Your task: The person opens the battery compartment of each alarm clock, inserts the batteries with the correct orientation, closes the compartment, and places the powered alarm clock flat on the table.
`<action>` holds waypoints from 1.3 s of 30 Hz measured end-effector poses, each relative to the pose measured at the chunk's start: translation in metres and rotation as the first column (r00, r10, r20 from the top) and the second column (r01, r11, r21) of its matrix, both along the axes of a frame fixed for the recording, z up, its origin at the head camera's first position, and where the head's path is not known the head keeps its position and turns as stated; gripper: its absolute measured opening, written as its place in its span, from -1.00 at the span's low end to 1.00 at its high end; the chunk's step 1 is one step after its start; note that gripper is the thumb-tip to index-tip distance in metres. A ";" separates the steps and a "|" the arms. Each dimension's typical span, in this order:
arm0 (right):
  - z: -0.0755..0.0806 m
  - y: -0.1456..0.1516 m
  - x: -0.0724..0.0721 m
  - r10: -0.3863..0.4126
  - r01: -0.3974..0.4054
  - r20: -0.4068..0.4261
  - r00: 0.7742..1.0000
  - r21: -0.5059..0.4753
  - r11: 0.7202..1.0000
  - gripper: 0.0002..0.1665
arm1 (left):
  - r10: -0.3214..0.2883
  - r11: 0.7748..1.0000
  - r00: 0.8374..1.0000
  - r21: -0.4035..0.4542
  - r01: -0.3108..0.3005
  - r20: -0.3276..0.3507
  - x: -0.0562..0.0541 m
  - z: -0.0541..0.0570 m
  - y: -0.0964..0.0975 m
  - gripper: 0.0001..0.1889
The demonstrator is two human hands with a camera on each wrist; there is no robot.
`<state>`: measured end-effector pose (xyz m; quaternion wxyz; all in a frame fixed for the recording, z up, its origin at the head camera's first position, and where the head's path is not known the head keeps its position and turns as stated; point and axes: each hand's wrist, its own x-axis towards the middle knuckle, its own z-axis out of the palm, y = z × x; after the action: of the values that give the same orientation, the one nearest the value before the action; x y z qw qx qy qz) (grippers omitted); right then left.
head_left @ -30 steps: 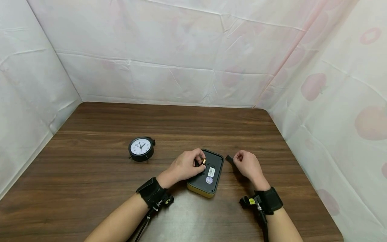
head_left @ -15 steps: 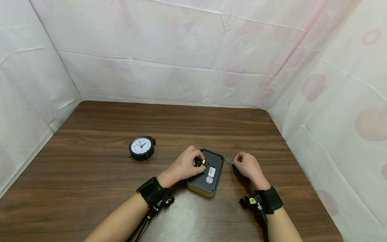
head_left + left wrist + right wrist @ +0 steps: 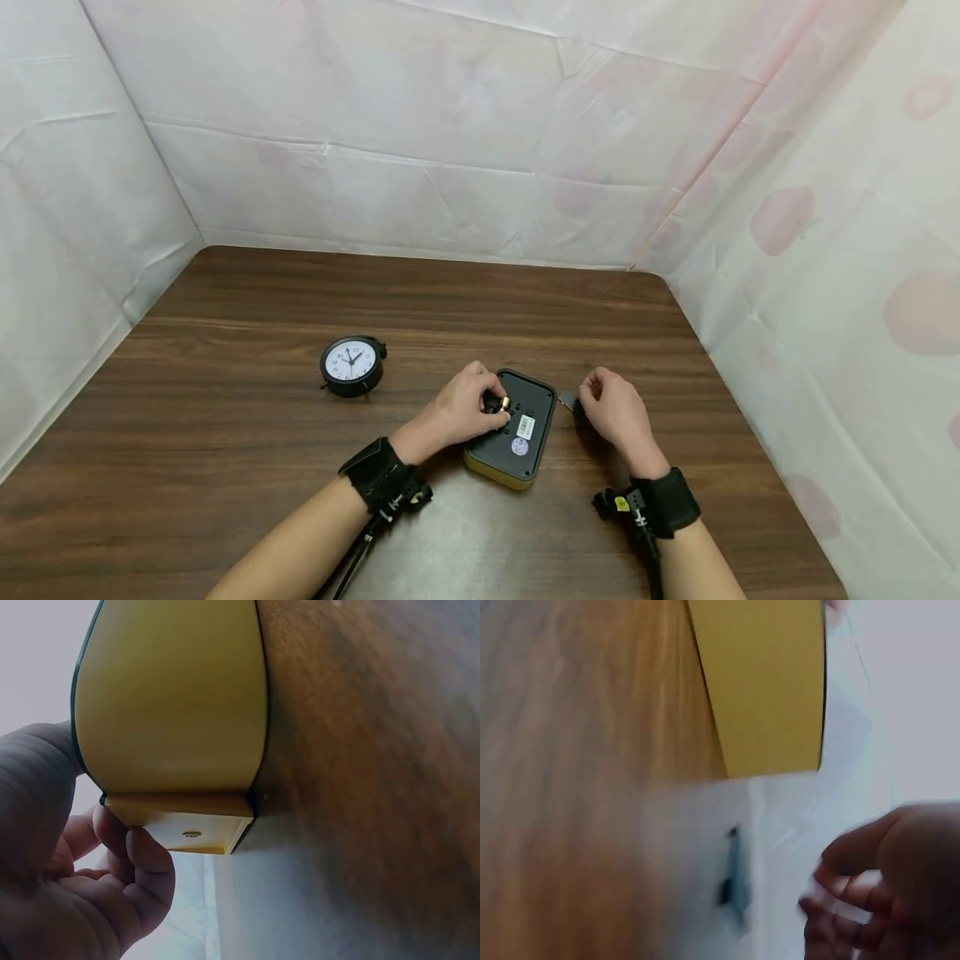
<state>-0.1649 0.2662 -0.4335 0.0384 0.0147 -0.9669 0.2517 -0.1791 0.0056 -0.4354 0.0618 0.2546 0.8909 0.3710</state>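
Observation:
A box-shaped device with a black back (image 3: 534,397) and yellow sides (image 3: 172,697) lies face down on the table. My left hand (image 3: 467,410) grips its left edge, thumb on the back, other fingers curled at the far end. Gold-coloured battery ends (image 3: 505,404) show between thumb and forefinger, in an opening partly hidden by the hand. A small flat cover piece (image 3: 567,400), grey in the head view, lies on the table just right of the device. My right hand (image 3: 617,408) is right above it, fingers loosely bent; the right wrist view shows the blurred piece (image 3: 739,881) apart from the fingertips.
A round black alarm clock (image 3: 351,364) with a white dial sits left of the left hand on the brown wooden table (image 3: 225,467). White fabric walls (image 3: 420,167) with pale fruit prints enclose the back and sides.
The cover piece turned from its black side to its grey side and lowered to the table. My right hand has let it go and risen slightly. My left hand keeps its place.

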 end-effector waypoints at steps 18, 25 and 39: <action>0.004 -0.084 0.019 0.230 -0.231 -0.130 0.965 0.006 0.973 -0.87 | -0.030 0.998 0.998 -0.056 0.027 -0.055 -0.003 0.000 0.002 -0.79; 0.006 -0.083 0.015 0.239 -0.242 -0.106 0.965 -0.012 0.970 -0.89 | -0.028 0.998 0.998 -0.066 0.024 -0.058 -0.002 0.002 0.002 -0.72; 0.001 -0.085 0.017 0.271 -0.270 -0.095 0.958 0.026 0.962 -0.83 | -0.113 0.991 0.994 -0.069 0.113 -0.008 0.011 0.005 -0.021 -0.12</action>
<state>-0.1483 0.1810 -0.4322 0.0507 0.1594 -0.9544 0.2473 -0.1681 -0.0159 -0.4303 0.0863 0.3044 0.8876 0.3347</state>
